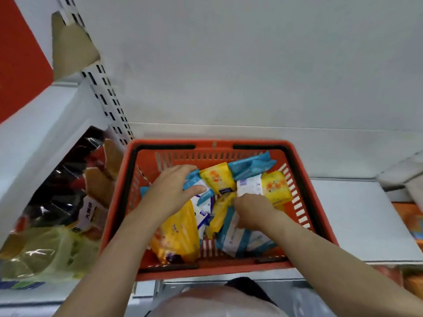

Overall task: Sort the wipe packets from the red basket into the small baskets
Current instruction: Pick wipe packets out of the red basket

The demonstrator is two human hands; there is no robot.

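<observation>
A red basket (304, 227) stands on a white shelf, filled with several yellow, blue and white wipe packets. Both of my hands are inside it. My left hand (171, 188) lies on a blue-and-white packet (194, 181), thumb and fingers closing around its end. My right hand (254, 211) is curled with its fingers on the lower edge of a white packet (249, 185). A large yellow packet (180, 232) lies under my left forearm. Another yellow packet (218, 178) sits between my hands. No small baskets are in view.
The white shelf (357, 216) extends to the right of the basket. Bagged goods in clear and green wrapping (57, 225) crowd the left side. A slotted white upright (107, 97) rises at the back left. Orange packages (409, 220) lie at the right edge.
</observation>
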